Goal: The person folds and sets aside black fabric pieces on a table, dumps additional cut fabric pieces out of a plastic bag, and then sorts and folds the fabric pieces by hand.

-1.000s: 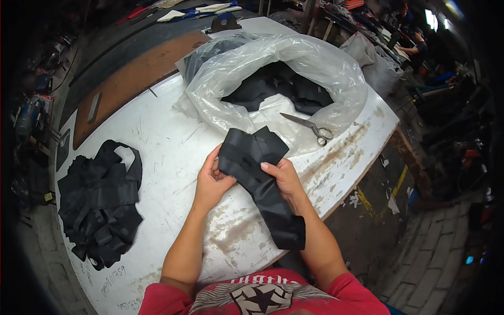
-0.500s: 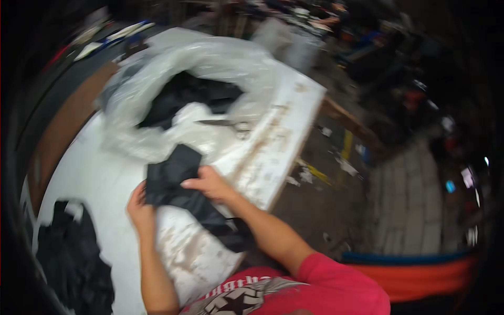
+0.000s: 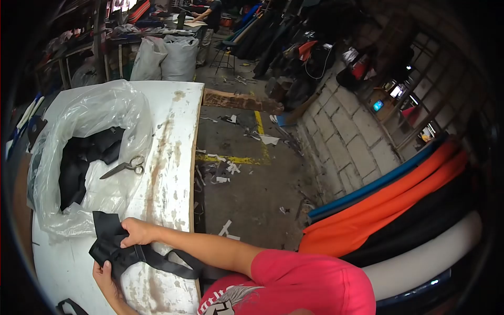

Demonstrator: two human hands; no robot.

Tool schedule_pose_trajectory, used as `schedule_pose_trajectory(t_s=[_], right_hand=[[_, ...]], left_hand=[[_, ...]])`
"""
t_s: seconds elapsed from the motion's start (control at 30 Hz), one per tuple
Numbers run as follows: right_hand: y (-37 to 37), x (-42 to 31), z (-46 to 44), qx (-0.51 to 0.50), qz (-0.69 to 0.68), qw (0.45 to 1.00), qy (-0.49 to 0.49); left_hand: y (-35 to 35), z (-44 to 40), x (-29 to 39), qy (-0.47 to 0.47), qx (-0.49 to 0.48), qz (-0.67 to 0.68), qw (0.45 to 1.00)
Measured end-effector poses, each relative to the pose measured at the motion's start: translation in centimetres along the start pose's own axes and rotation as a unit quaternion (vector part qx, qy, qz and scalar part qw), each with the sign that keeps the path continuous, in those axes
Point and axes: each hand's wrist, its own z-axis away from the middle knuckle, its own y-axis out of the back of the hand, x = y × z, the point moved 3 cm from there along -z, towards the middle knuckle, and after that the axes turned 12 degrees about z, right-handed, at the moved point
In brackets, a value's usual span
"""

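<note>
A piece of black fabric (image 3: pixel 109 229) with a long strap-like tail (image 3: pixel 176 269) is held over the near part of the white table. My right hand (image 3: pixel 137 232) pinches its right edge, thumb on top. At the lower left edge, my left hand (image 3: pixel 106 278) grips the same fabric, its fingers partly hidden underneath. Just beyond my hands is a clear plastic bag (image 3: pixel 128 102), rolled open, with more black fabric pieces (image 3: pixel 73 176) inside. Dark-handled scissors (image 3: pixel 123 167) lie on the bag's near right side, blades partly apart.
The worn white table (image 3: pixel 176 136) ends at a right edge above a floor (image 3: pixel 247 194) littered with scraps. Orange (image 3: pixel 378 194) and other fabric rolls lean at right by a block wall (image 3: pixel 341 136). Two white sacks (image 3: pixel 179 58) and a person (image 3: pixel 212 16) are at the back.
My view has swung to the right, so the table and bag sit further left. Both hands still hold the black fabric.
</note>
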Motion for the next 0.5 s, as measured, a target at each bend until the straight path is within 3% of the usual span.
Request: schedule_pose_trajectory(t_s=[0.3,0.4,0.43,0.5], right_hand=[[-0.4,0.4,0.0,0.029,-0.033,0.999,0.027],[-1.3,1.7,-0.6,0.067,-0.144,0.986,0.049],[-0.9,1.7,-0.7,0.068,-0.106,0.99,0.068],[-0.1,2.4,-0.7,0.036,-0.037,0.999,0.008]], left_hand=[[0.2,0.1,0.1,-0.041,0.054,-0.051,0.996],[-0.4,0.1,0.5,-0.071,0.061,-0.065,0.994],[-0.9,0.3,1.0,-0.086,0.071,-0.071,0.991],[-2.7,0.8,1.9,-0.094,0.061,-0.05,0.992]])
